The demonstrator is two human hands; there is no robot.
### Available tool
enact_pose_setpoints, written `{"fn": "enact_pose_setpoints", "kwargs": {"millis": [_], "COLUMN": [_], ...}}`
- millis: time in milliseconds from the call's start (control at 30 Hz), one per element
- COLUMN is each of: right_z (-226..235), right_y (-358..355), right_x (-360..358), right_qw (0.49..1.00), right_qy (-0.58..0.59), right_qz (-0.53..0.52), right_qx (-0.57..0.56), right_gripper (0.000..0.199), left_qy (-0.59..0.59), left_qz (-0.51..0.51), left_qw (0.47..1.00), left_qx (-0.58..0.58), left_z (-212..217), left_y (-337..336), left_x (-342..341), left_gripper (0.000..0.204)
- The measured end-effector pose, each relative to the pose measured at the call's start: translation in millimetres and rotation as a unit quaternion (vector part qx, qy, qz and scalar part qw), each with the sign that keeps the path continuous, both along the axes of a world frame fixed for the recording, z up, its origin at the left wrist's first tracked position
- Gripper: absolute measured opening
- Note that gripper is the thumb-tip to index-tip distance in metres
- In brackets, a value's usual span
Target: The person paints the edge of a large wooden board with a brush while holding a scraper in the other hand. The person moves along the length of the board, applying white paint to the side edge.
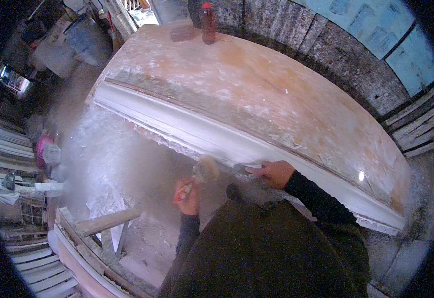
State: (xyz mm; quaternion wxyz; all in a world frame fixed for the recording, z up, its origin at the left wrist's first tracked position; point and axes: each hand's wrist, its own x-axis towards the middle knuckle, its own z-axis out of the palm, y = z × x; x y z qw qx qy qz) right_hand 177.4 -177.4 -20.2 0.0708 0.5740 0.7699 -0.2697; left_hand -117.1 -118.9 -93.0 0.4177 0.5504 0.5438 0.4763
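Observation:
A long white plaster-like moulding (192, 126) runs diagonally across the worktable (276, 94), with ragged material along its near edge. My left hand (187, 196) is closed round the reddish-orange handle of a brush (205, 169). Its pale, round bristle head points up, just short of the moulding's near edge. At that same edge, farther right, my right hand (276, 174) grips a flat scraper-like tool (247, 168), its thumb and fingers closed on it. The tool's tip lies against or close to the edge; I cannot tell which.
A red bottle (207, 24) and a see-through container (181, 27) stand at the table's far edge. Grey-blue barrels (88, 39) are at the far left. A wooden bar (108, 222) lies at lower left, near stacked white strips (38, 265). Corrugated sheeting (346, 54) lines the back.

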Motion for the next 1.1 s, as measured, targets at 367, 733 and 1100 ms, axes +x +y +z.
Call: {"fn": "enact_pose_setpoints", "kwargs": {"millis": [367,733,1100], "right_z": [-7,0,-3], "right_y": [15,36,35], "right_x": [-9,-31,-31], "right_qw": [0.997,0.999,0.998], "right_qy": [0.004,0.018,0.042], "right_qz": [0.027,-0.011,-0.014], "right_qx": [0.073,0.026,0.054], "right_gripper": [0.050,0.043,0.039], "left_qy": [-0.043,-0.057,-0.043], "left_qz": [-0.006,-0.004,0.048], "left_qw": [0.999,0.998,0.998], "left_qx": [0.011,0.020,-0.007], "left_z": [3,-6,18], "left_y": [-3,-7,-5], "left_x": [8,4,-1], "left_gripper": [0.010,0.011,0.009]}}
